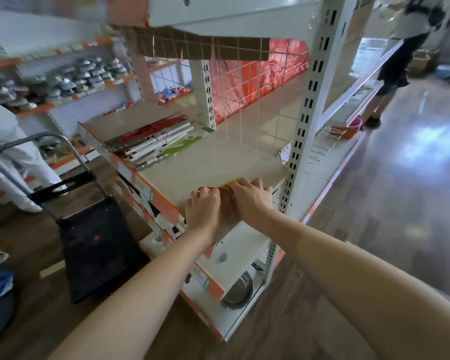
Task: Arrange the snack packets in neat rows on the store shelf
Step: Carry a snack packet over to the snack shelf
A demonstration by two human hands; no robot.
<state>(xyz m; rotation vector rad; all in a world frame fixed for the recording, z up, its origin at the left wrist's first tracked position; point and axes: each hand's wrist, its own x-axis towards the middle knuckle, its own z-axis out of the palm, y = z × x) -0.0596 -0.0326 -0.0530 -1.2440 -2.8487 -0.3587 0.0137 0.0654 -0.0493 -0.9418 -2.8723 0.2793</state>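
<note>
From the head camera, both hands rest side by side at the front edge of the store shelf (213,162). The left hand (203,206) and right hand (250,196) have fingers curled down over a snack packet (227,185), red and yellow, mostly hidden beneath them. Farther back on the same shelf lie boxed utensils (156,141). A black trolley (94,242) stands on the floor to the left.

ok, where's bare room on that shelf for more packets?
Free: the shelf board from the hands back to the wire grid, right of the boxed tools. Crowded: the left end with those tools, and the front edge where both hands cover a packet.
</note>
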